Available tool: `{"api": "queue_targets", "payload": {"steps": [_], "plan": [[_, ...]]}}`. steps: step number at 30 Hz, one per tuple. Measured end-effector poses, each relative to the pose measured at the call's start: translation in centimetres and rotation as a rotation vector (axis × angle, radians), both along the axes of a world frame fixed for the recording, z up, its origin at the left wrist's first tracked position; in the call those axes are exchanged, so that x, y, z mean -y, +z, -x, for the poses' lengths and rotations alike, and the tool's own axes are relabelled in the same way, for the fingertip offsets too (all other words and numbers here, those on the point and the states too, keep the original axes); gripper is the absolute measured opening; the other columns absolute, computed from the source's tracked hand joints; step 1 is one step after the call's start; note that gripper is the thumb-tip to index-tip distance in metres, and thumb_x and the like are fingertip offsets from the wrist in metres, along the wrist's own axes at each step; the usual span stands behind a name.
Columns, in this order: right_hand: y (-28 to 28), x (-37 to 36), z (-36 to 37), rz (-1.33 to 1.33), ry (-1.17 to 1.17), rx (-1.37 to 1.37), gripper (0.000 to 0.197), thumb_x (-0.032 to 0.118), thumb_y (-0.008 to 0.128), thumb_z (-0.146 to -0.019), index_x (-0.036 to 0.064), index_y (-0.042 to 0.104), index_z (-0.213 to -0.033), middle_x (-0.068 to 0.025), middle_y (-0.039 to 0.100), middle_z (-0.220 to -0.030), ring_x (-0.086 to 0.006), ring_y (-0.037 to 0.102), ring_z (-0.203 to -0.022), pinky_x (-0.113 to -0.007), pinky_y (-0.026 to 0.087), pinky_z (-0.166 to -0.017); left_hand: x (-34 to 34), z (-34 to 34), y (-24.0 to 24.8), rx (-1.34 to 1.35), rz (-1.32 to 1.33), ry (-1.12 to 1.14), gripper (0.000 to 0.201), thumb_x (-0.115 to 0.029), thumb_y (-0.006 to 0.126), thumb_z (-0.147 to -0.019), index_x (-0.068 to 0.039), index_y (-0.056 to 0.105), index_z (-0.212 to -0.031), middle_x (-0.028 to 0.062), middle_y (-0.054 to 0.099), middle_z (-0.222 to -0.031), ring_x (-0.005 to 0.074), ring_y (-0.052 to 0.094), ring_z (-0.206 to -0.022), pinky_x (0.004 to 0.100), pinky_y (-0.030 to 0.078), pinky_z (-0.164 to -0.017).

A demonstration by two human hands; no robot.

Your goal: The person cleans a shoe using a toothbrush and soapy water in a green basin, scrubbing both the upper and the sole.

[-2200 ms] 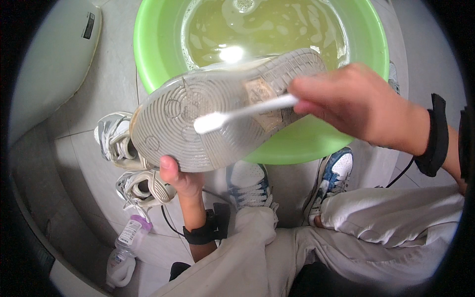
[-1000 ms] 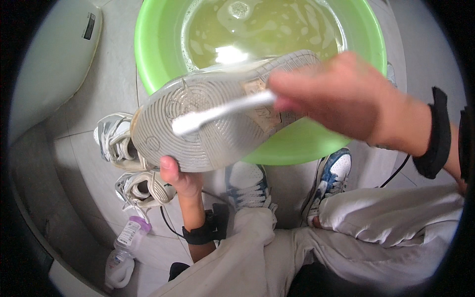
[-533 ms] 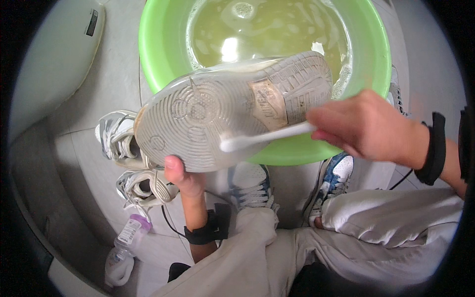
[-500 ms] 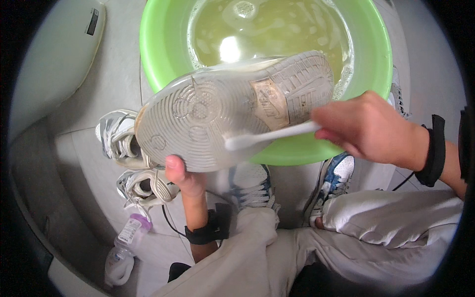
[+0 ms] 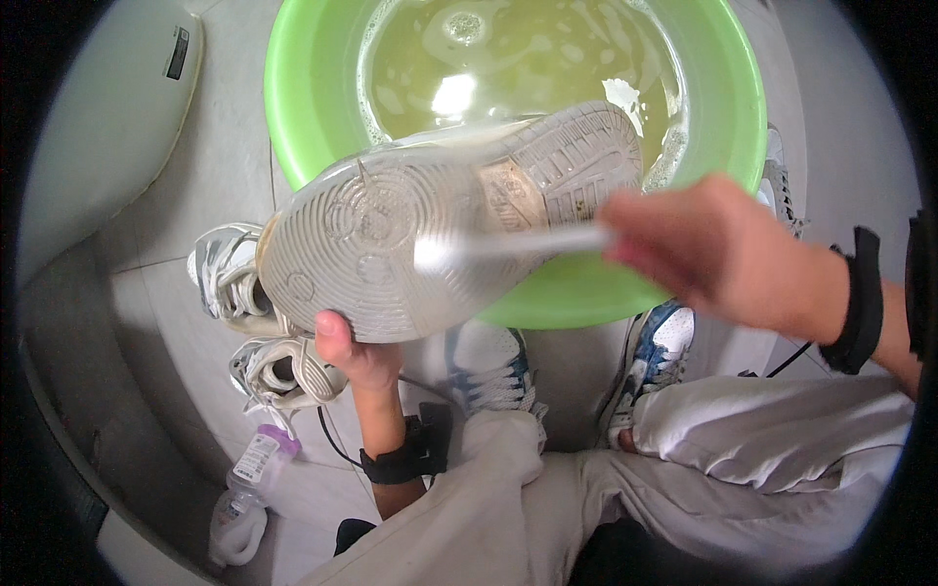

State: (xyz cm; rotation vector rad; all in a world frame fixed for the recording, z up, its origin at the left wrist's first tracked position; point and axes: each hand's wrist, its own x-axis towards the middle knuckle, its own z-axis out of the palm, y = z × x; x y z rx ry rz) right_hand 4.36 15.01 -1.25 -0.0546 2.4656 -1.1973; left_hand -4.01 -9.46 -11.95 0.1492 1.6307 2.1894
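Observation:
My left hand (image 5: 360, 359) grips a sneaker (image 5: 376, 239) near its toe, thumb on the edge of the sole; the other fingers are behind it. The pale, wet sole faces up toward me, its heel end over a green basin (image 5: 318, 83). In my right hand (image 5: 713, 249) is a white-handled brush (image 5: 518, 242), its head over the middle of the sole and blurred by motion. Bristles cannot be made out, nor whether they touch the sole. The basin holds cloudy yellowish water (image 5: 528, 63) with foam along its edge.
At left on the tiled floor lie a grey-and-white sneaker (image 5: 227, 273) and a cream sneaker (image 5: 283, 371). Below them is a clear bottle with a purple cap (image 5: 259, 464). My feet wear blue-and-white sneakers (image 5: 489, 366). A white fixture (image 5: 117, 117) stands at upper left; another shoe (image 5: 777, 190) is right of the basin.
My right hand and the brush have shifted up and slightly left across the sole. The sneaker and my left hand sit a little further left in view.

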Motion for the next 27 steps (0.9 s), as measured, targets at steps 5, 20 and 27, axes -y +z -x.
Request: {"api": "queue_targets", "payload": {"steps": [5,20,27], "plan": [[-0.6,-0.3,-0.2,-0.043,-0.037,-0.112,0.008,0.006,0.052,-0.081,-0.0012,0.052,-0.085,-0.0128,0.047,-0.055,-0.0216,0.048,-0.045,-0.029,0.037,-0.044,0.0,-0.1,0.1,-0.003,0.009,0.015,0.071,-0.051,0.040,-0.078,-0.004,0.024,-0.129,0.0132,0.036,-0.127,0.0267,0.038,-0.116,0.0397,0.030,-0.098],[-1.4,0.8,-0.7,-0.129,0.104,-0.225,0.012,0.015,0.045,-0.086,0.0040,0.050,-0.083,-0.0113,0.048,-0.055,-0.0201,0.055,-0.052,-0.031,0.043,-0.050,-0.5,-0.2,0.6,0.027,0.013,0.028,0.075,-0.048,0.045,-0.074,-0.001,0.024,-0.128,0.0141,0.037,-0.125,0.0261,0.039,-0.115,0.0387,0.032,-0.096],[-0.3,-1.1,0.8,-0.115,0.010,0.042,0.019,0.021,0.041,-0.089,0.0054,0.045,-0.079,-0.0095,0.039,-0.049,-0.0217,0.044,-0.040,-0.031,0.033,-0.041,0.0,0.1,0.3,-0.011,0.017,-0.035,0.070,-0.050,0.038,-0.078,-0.005,0.023,-0.130,0.0128,0.036,-0.127,0.0263,0.037,-0.117,0.0400,0.030,-0.098]]}}
